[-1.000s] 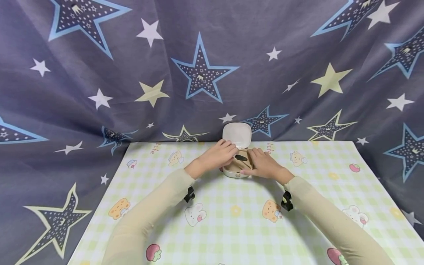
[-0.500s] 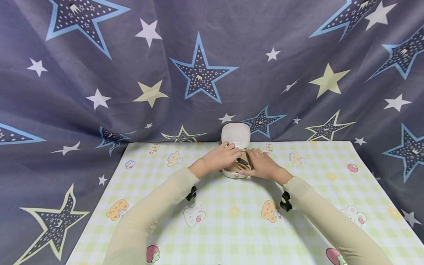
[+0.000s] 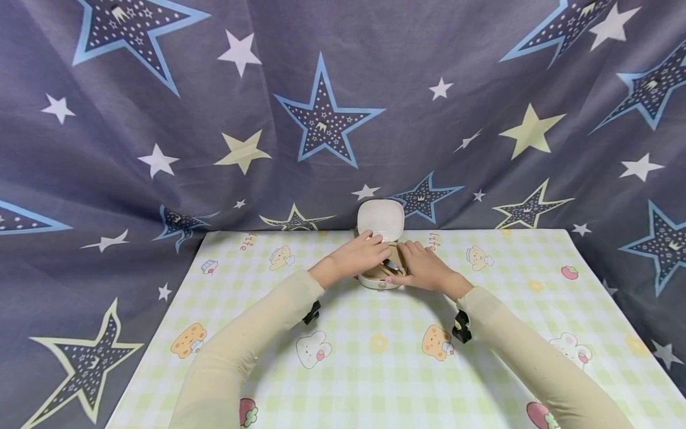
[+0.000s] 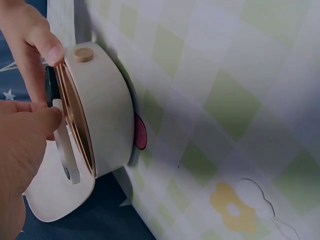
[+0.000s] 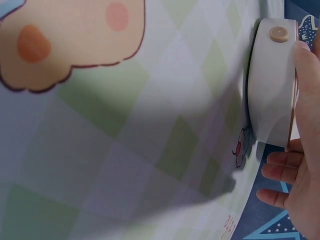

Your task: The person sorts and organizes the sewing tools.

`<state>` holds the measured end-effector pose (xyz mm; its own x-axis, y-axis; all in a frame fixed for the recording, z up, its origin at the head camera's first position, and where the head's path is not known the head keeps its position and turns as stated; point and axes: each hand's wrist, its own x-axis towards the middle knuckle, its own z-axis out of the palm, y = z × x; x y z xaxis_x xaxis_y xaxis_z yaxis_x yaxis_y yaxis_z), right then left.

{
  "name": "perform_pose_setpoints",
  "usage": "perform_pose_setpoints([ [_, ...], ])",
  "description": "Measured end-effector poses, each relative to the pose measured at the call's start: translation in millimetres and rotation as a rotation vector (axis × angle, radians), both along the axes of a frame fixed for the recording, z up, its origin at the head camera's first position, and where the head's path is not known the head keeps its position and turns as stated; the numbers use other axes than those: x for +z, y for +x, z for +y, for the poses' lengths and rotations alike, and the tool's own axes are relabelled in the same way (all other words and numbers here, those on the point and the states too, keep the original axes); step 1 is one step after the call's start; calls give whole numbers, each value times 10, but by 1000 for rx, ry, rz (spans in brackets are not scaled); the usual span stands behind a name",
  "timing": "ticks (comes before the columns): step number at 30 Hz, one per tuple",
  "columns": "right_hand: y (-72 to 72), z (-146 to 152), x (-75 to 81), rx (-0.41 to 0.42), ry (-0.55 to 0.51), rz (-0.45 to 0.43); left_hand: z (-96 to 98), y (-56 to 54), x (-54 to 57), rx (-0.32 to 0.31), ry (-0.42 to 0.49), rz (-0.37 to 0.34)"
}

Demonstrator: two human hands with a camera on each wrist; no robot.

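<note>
A small white box [image 3: 379, 285] with a tan interior and a tan button on its front stands near the table's back edge. Its white lid [image 3: 381, 218] is flipped up behind it. My left hand [image 3: 359, 257] is over the box's opening, where its thumb and fingers pinch a slim tool [image 4: 65, 147] with a white handle and a dark, rounded end. That tool lies across the opening in the left wrist view; its exact kind cannot be made out. My right hand [image 3: 429, 268] grips the box's right side, thumb at the front rim [image 5: 295, 75] and fingers toward the back.
The table [image 3: 375, 381] has a green-and-white checked cover printed with cartoon animals and strawberries. Right behind its back edge hangs a dark star-patterned curtain [image 3: 203, 101], close to the raised lid.
My left hand has shifted slightly right and toward me over the box. The tool's dark end has turned and moved lower toward the front rim. My right hand keeps its hold.
</note>
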<state>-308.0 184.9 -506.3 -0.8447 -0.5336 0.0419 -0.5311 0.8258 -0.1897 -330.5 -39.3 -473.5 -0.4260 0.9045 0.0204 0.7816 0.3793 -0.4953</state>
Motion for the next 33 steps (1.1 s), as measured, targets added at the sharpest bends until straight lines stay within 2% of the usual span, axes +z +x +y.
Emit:
perform_pose_setpoints([
  [11, 20, -11, 13, -1, -4, 0, 38, -18, -49, -26, -15, 82],
  [23, 23, -21, 11, -13, -10, -25, 95, 8, -23, 21, -52, 14],
  [33, 36, -30, 24, -18, -7, -21, 98, 17, -20, 16, -54, 43],
])
